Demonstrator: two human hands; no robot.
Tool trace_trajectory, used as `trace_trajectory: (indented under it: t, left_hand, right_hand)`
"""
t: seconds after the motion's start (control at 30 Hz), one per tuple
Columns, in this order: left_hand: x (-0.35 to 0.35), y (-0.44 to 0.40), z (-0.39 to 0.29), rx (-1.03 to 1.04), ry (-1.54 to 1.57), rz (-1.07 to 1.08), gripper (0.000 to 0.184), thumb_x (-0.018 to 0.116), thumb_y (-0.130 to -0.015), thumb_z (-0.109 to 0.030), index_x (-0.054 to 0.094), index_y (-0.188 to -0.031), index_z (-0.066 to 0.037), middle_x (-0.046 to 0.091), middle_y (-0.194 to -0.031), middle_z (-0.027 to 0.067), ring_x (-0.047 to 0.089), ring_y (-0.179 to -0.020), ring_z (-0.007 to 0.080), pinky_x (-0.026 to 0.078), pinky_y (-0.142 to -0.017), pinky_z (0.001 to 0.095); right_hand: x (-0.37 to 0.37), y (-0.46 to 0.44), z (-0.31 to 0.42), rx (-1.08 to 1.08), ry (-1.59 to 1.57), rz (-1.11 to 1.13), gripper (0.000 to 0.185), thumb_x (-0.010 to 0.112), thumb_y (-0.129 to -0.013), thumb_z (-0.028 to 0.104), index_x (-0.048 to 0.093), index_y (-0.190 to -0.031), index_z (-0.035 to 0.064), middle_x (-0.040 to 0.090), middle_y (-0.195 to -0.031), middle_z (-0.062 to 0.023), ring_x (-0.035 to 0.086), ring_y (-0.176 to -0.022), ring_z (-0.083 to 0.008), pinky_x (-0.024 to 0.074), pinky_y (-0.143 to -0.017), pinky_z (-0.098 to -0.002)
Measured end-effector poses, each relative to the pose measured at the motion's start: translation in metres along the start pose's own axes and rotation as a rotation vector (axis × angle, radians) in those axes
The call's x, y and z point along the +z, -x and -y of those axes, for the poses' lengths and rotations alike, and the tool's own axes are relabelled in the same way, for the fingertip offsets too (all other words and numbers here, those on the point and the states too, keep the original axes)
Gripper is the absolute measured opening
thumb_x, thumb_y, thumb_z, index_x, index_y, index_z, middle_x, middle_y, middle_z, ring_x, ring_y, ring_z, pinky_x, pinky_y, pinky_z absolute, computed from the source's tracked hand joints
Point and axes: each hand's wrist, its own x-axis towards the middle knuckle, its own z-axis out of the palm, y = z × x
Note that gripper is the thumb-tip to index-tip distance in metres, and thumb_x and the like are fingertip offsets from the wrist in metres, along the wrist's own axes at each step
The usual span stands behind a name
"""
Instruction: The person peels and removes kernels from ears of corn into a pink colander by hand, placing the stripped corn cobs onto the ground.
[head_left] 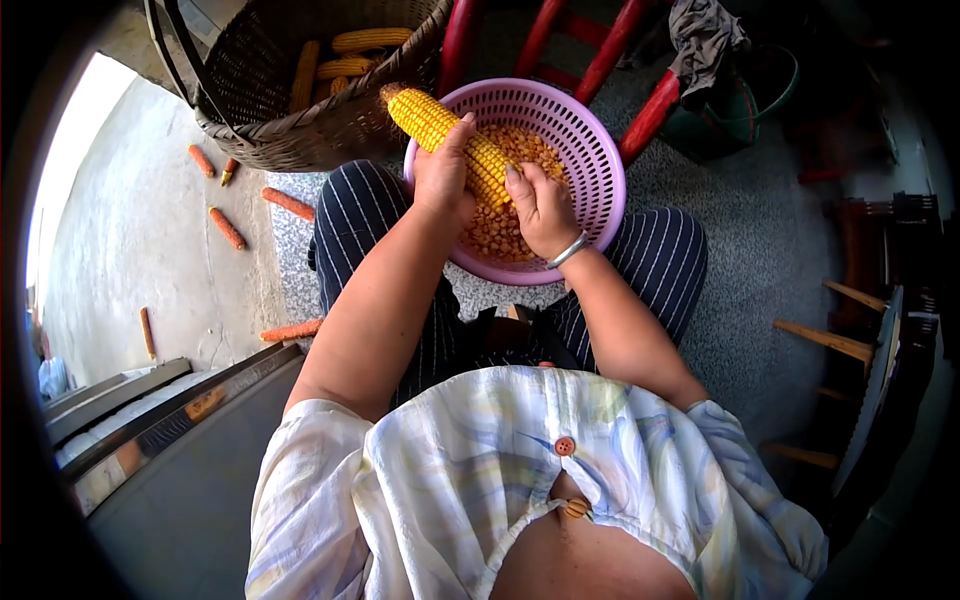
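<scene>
Shirt (500, 430), foreground. Left grip (442, 180) clasps the corn cob (488, 166), right grip (543, 212) its lower end, above a basin (500, 272), presumably so loose kernels (500, 240) collect inside.

Basket (310, 146) blocks front left; red rails (612, 50) beyond colander (617, 180); room over right floor (750, 250).

Head view looks down, close; dark edges hardly readable.
</scene>
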Motion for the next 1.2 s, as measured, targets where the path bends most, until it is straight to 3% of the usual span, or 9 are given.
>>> trace_trajectory:
  t: [0.2,0.33,0.4,0.53,0.57,0.73,0.93,1.07,1.2]
  left_hand:
    - [0.001,-0.003,0.0,-0.022,0.014,0.015,0.028,0.062,-0.081,-0.013,0.046,-0.102,-0.003,0.057,-0.092,0.0111,0.058,-0.08,0.0233,0.051,-0.069,0.0363]
    - [-0.002,-0.008,0.005,0.038,-0.008,0.012,0.028,0.061,-0.082,-0.014,0.046,-0.103,-0.003,0.056,-0.093,0.0109,0.058,-0.08,0.0225,0.051,-0.069,0.0355]
    - [-0.003,-0.011,0.008,0.104,-0.041,0.021,0.026,0.06,-0.084,-0.015,0.046,-0.102,-0.003,0.056,-0.093,0.0108,0.058,-0.079,0.0218,0.051,-0.067,0.0345]
    - [-0.001,-0.005,0.004,0.064,-0.041,-0.021,0.026,0.059,-0.084,-0.015,0.046,-0.102,-0.003,0.056,-0.092,0.011,0.057,-0.078,0.0216,0.051,-0.066,0.0341]
    - [-0.002,-0.005,0.003,0.04,-0.039,-0.014,0.026,0.059,-0.084,-0.016,0.046,-0.103,-0.002,0.056,-0.092,0.0112,0.057,-0.079,0.0218,0.051,-0.067,0.0344]
    - [0.002,-0.002,0.001,0.015,-0.02,-0.025,0.027,0.058,-0.085,-0.016,0.045,-0.104,-0.002,0.056,-0.094,0.0121,0.057,-0.082,0.0224,0.051,-0.068,0.0349]
    - [-0.002,-0.006,0.005,0.078,-0.016,0.026,0.027,0.058,-0.085,-0.017,0.045,-0.104,-0.002,0.055,-0.095,0.0117,0.056,-0.082,0.0233,0.05,-0.07,0.0365]
    - [-0.001,-0.002,0.001,-0.003,0.004,0.015,0.025,0.057,-0.085,-0.018,0.046,-0.102,-0.002,0.055,-0.094,0.011,0.055,-0.083,0.0236,0.05,-0.071,0.0374]
    - [0.001,-0.002,-0.003,-0.047,0.03,-0.004,0.024,0.059,-0.084,-0.016,0.046,-0.1,-0.003,0.054,-0.095,0.0113,0.056,-0.082,0.0235,0.05,-0.07,0.0375]
  right_hand:
    - [-0.004,-0.003,-0.007,0.111,-0.044,-0.09,0.039,0.04,-0.094,0.031,0.056,-0.081,-0.0018,0.055,-0.056,-0.0133,0.055,-0.051,-0.0271,0.0409,-0.048,-0.0376]
    - [0.006,-0.001,-0.002,0.046,-0.168,-0.155,0.042,0.042,-0.092,0.036,0.053,-0.1,-0.0035,0.061,-0.071,-0.0175,0.061,-0.063,-0.0296,0.0472,-0.057,-0.036]
    - [0.011,0.001,0.0,0.003,0.122,-0.121,0.047,0.045,-0.09,0.038,0.05,-0.106,-0.0057,0.062,-0.077,-0.0206,0.062,-0.068,-0.0327,0.0488,-0.061,-0.0378]
    - [0.003,-0.001,0.006,0.085,0.083,0.018,0.041,0.049,-0.088,0.036,0.052,-0.093,-0.0044,0.059,-0.065,-0.0207,0.061,-0.061,-0.0339,0.0462,-0.054,-0.0407]
    - [0.003,-0.001,0.007,0.086,0.027,-0.023,0.036,0.046,-0.09,0.032,0.053,-0.081,-0.0022,0.055,-0.056,-0.0171,0.058,-0.053,-0.0316,0.0434,-0.049,-0.0393]
    - [0.002,-0.001,-0.006,0.121,-0.136,-0.145,0.039,0.041,-0.094,0.029,0.054,-0.072,-0.0013,0.053,-0.056,-0.0132,0.053,-0.049,-0.0268,0.0404,-0.049,-0.0358]
    - [0.009,-0.002,-0.004,0.119,-0.065,-0.075,0.043,0.046,-0.09,0.04,0.057,-0.091,-0.0018,0.055,-0.059,-0.0114,0.054,-0.053,-0.0241,0.0428,-0.053,-0.0319]
    - [0.004,-0.001,-0.002,0.149,-0.298,-0.01,0.035,0.044,-0.094,0.03,0.057,-0.097,-0.0021,0.055,-0.067,-0.0024,0.05,-0.06,-0.0098,0.0403,-0.055,-0.0245]
    - [0.002,0.001,-0.009,0.221,-0.356,0.065,0.037,0.043,-0.094,0.03,0.056,-0.102,-0.0037,0.057,-0.075,-0.0023,0.051,-0.066,-0.0085,0.0419,-0.059,-0.0229]
